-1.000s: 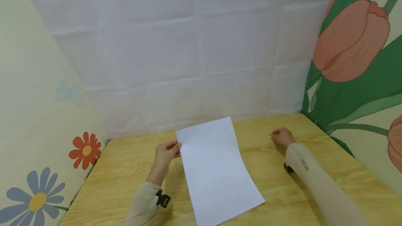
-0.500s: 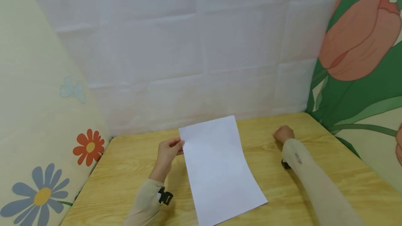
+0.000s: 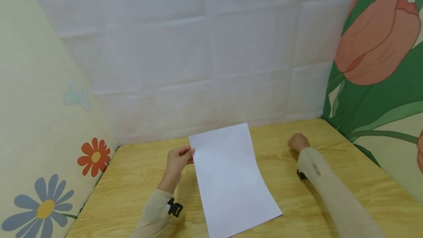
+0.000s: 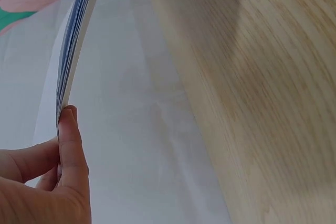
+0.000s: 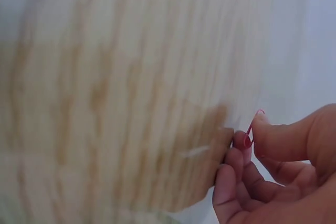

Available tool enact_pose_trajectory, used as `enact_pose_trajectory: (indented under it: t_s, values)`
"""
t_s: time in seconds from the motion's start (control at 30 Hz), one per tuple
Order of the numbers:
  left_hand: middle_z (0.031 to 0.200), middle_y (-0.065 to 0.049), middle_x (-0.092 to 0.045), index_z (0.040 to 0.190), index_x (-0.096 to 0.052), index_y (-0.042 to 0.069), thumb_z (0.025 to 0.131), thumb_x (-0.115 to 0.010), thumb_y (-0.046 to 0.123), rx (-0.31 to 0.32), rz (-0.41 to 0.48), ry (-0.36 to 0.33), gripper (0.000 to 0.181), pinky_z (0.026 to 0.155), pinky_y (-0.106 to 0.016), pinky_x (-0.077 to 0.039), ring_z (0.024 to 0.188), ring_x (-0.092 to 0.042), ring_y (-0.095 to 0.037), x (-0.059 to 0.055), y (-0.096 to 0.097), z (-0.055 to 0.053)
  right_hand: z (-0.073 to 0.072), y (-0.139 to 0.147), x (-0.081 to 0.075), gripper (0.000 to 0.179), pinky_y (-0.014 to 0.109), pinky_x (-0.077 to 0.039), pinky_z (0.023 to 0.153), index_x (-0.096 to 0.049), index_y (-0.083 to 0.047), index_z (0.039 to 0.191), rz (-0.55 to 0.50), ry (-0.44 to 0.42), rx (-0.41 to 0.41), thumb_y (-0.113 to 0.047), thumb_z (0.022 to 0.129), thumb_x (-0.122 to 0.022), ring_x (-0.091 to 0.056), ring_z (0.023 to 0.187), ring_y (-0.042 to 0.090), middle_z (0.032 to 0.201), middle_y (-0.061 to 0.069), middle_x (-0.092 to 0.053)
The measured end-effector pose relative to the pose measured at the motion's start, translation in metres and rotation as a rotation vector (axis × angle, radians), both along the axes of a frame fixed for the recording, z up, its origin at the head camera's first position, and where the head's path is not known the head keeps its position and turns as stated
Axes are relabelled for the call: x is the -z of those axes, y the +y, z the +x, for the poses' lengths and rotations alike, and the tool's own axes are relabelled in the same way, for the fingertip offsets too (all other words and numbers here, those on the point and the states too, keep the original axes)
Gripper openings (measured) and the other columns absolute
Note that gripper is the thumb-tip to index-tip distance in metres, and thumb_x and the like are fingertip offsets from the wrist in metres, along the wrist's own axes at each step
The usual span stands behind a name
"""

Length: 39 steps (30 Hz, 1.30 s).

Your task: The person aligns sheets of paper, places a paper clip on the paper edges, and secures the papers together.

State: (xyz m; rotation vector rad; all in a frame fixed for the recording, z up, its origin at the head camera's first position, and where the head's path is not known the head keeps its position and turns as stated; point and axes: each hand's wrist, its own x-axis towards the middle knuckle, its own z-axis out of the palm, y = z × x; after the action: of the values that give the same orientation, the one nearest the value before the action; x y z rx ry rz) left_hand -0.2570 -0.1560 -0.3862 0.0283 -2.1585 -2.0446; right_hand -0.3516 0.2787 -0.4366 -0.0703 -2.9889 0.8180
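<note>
White rectangular paper stack (image 3: 231,179): clamping it by its edge with left hand (image 3: 176,162); pinching thin red wire loop (image 5: 249,129) with right hand (image 3: 299,142); both grasped, not yet meeting.

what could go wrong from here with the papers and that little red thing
The left hand pinches the paper stack at one edge only, so the sheets might slide out of line.
The stack's far edge curves in the head view, so it could sag or crease if the grip loosens.
The little red thing, perhaps a paper clip, is thin and held by the right hand's fingertips, so it might slip and drop.
</note>
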Motion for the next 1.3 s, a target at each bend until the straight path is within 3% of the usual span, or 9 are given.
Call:
enact_pose_trajectory:
  t_s: [0.2, 0.33, 0.5, 0.67, 0.8, 1.07, 1.3]
  values:
    - [0.083, -0.010, -0.068, 0.109, -0.063, -0.016, 0.091, -0.064, 0.003, -0.018, -0.020, -0.035, 0.026, 0.071, -0.039, -0.058, 0.062, -0.064, -0.012, -0.001, 0.002, -0.002, 0.002, -0.003, -0.003, 0.022, 0.047, -0.050, 0.072, -0.061, 0.013, 0.083, -0.061, 0.054, 0.002, -0.002, 0.081, -0.047, -0.059, 0.077, 0.037, 0.083, 0.026, -0.062]
    - [0.084, -0.010, -0.067, 0.112, -0.062, -0.015, 0.091, -0.064, 0.004, -0.020, -0.031, -0.064, 0.028, 0.073, -0.041, -0.058, 0.063, -0.064, -0.013, 0.000, 0.002, -0.005, 0.002, -0.008, -0.003, 0.019, 0.049, -0.049, 0.077, -0.059, 0.014, 0.089, -0.101, 0.068, 0.027, -0.003, 0.086, -0.052, -0.058, 0.084, 0.042, 0.088, 0.028, -0.061]
    - [0.086, -0.010, -0.068, 0.112, -0.064, -0.013, 0.092, -0.064, 0.004, -0.034, -0.037, -0.069, 0.027, 0.076, -0.043, -0.057, 0.067, -0.066, -0.017, -0.003, 0.002, -0.003, 0.001, -0.019, -0.002, 0.015, 0.044, -0.048, 0.074, -0.057, 0.012, 0.087, -0.180, 0.115, 0.064, -0.003, 0.088, -0.059, -0.057, 0.082, 0.040, 0.084, 0.025, -0.060]
    - [0.087, -0.011, -0.068, 0.112, -0.064, -0.013, 0.091, -0.064, 0.003, -0.037, -0.043, -0.063, 0.026, 0.075, -0.042, -0.058, 0.068, -0.067, -0.018, -0.002, 0.002, -0.004, 0.003, -0.029, -0.006, 0.015, 0.038, -0.049, 0.066, -0.059, 0.012, 0.090, -0.292, 0.112, 0.111, -0.003, 0.089, -0.056, -0.059, 0.079, 0.036, 0.083, 0.023, -0.062]
    - [0.086, -0.010, -0.068, 0.111, -0.065, -0.013, 0.091, -0.064, 0.003, -0.040, -0.042, -0.063, 0.025, 0.077, -0.045, -0.057, 0.068, -0.066, -0.019, -0.001, 0.002, -0.005, 0.006, -0.038, -0.010, 0.018, 0.039, -0.050, 0.066, -0.061, 0.014, 0.091, -0.330, 0.164, 0.103, -0.004, 0.089, -0.058, -0.062, 0.076, 0.037, 0.082, 0.025, -0.065]
    - [0.086, -0.011, -0.068, 0.111, -0.064, -0.013, 0.092, -0.064, 0.003, -0.034, -0.049, -0.053, 0.025, 0.073, -0.040, -0.058, 0.065, -0.066, -0.016, -0.001, 0.003, -0.003, 0.006, -0.053, -0.015, 0.015, 0.022, -0.044, 0.057, -0.063, 0.015, 0.090, -0.394, 0.252, 0.097, 0.000, 0.087, -0.061, -0.058, 0.062, 0.015, 0.075, 0.020, -0.066]
    - [0.089, -0.013, -0.068, 0.112, -0.064, -0.013, 0.092, -0.064, 0.005, -0.033, -0.051, -0.052, 0.026, 0.080, -0.048, -0.056, 0.066, -0.065, -0.014, 0.003, 0.002, -0.003, 0.009, -0.062, -0.019, 0.013, 0.021, -0.043, 0.056, -0.063, 0.015, 0.091, -0.413, 0.294, 0.072, 0.002, 0.087, -0.062, -0.054, 0.061, 0.008, 0.075, 0.019, -0.065]
